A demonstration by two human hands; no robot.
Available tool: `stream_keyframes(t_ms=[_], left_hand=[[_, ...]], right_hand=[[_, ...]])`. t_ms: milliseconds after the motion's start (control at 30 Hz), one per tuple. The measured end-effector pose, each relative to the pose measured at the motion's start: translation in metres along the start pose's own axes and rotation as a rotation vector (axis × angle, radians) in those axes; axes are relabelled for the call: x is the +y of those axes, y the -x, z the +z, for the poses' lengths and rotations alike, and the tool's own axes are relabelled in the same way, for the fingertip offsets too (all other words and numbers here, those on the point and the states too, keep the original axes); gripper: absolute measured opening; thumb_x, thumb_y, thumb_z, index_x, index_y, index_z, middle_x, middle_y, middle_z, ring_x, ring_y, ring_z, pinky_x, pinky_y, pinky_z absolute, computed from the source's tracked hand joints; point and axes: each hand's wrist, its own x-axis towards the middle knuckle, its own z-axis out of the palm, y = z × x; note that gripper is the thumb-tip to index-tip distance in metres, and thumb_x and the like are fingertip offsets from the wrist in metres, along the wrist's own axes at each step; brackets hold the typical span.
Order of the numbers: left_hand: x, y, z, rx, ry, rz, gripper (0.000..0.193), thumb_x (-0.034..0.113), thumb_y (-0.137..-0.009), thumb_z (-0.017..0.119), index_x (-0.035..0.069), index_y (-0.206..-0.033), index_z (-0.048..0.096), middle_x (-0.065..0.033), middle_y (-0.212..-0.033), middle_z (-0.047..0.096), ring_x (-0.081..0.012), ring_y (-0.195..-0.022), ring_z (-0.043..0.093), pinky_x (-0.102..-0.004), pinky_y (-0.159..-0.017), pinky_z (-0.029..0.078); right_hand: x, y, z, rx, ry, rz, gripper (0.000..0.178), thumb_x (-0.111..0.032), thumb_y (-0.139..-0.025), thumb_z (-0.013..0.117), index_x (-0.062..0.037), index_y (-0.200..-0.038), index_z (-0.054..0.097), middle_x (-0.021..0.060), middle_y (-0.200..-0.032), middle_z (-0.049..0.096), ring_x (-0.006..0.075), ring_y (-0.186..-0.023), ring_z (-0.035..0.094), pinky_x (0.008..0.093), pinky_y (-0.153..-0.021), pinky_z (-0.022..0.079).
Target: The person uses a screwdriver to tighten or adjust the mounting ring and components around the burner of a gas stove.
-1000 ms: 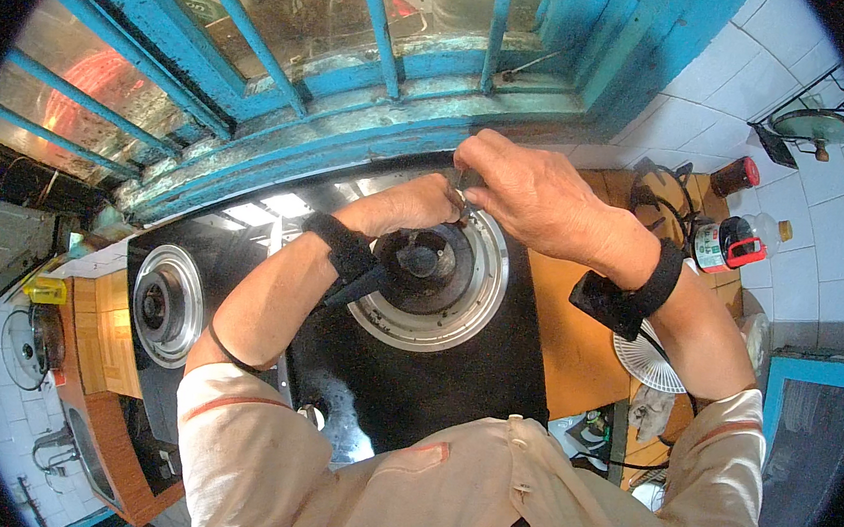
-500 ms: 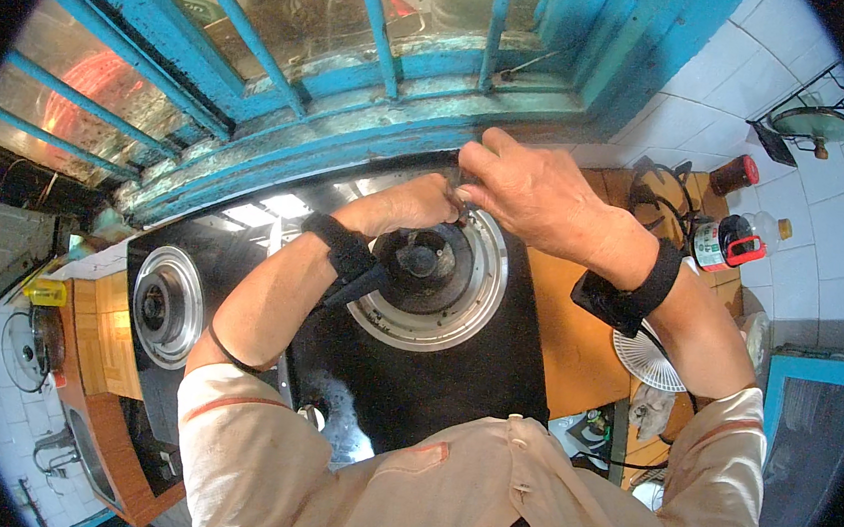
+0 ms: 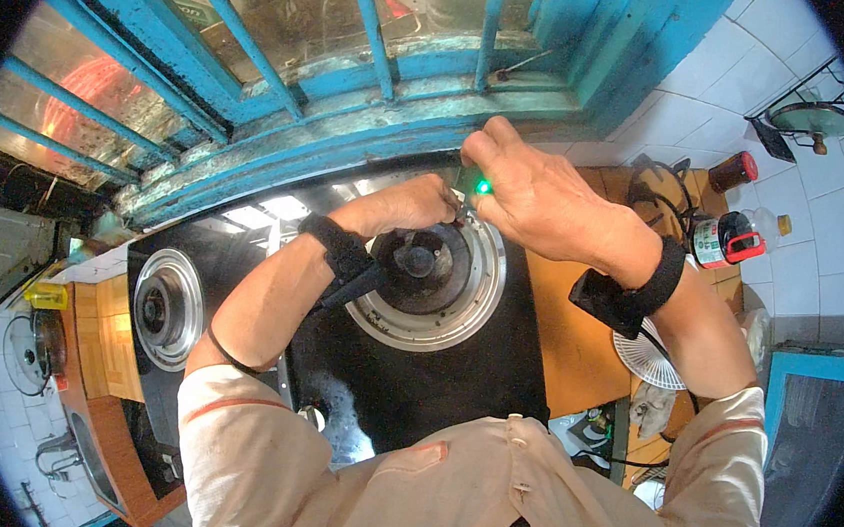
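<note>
Both my hands meet above the far edge of the right burner (image 3: 423, 264) on a black glass gas stove (image 3: 431, 385). My left hand (image 3: 412, 205) is closed, its fingertips pinched near the burner's metal ring; what they grip is hidden. Close beside it, my right hand (image 3: 538, 198) is closed too, with thumb and bent fingers around something small. A bright green light (image 3: 484, 187) shows between those fingers, but the thing itself is mostly covered. Black bands sit on both wrists.
A second burner (image 3: 168, 308) lies at the left. Blue window bars (image 3: 373, 23) rise behind the stove. On the right are an orange-brown counter (image 3: 575, 347), a clear bottle with a red handle (image 3: 730, 240), a red-capped jar (image 3: 733, 171) and a white ribbed round object (image 3: 650, 359).
A green light has appeared between my right hand's fingers, and that hand has shifted slightly. My left hand stays almost where it was.
</note>
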Motion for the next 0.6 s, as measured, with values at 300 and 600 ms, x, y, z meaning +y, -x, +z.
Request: stream_keyframes(t_ms=[300, 600], left_hand=[[-0.012, -0.003, -0.001, -0.024, 0.023, 0.02, 0.023, 0.014, -0.091, 0.066, 0.004, -0.11, 0.075, -0.0075, -0.101, 0.076, -0.0141, -0.095, 0.064, -0.0339, -0.089, 0.05], [-0.018, 0.001, 0.001, -0.004, 0.051, 0.1, 0.021, 0.012, -0.091, 0.064, 0.002, -0.106, 0.076, -0.0061, -0.09, 0.076, -0.0149, -0.085, 0.065, -0.0347, -0.085, 0.052]], right_hand=[[0.005, -0.001, 0.006, 0.01, -0.042, -0.1, 0.029, -0.015, -0.092, 0.064, -0.0044, -0.111, 0.044, 0.0216, -0.107, 0.052, 0.0491, -0.093, 0.061, 0.0558, -0.075, 0.053], [0.01, -0.003, 0.007, 0.041, -0.082, -0.175, 0.028, -0.02, -0.095, 0.062, -0.0045, -0.11, 0.044, 0.0228, -0.106, 0.051, 0.0492, -0.091, 0.061, 0.0562, -0.073, 0.053]])
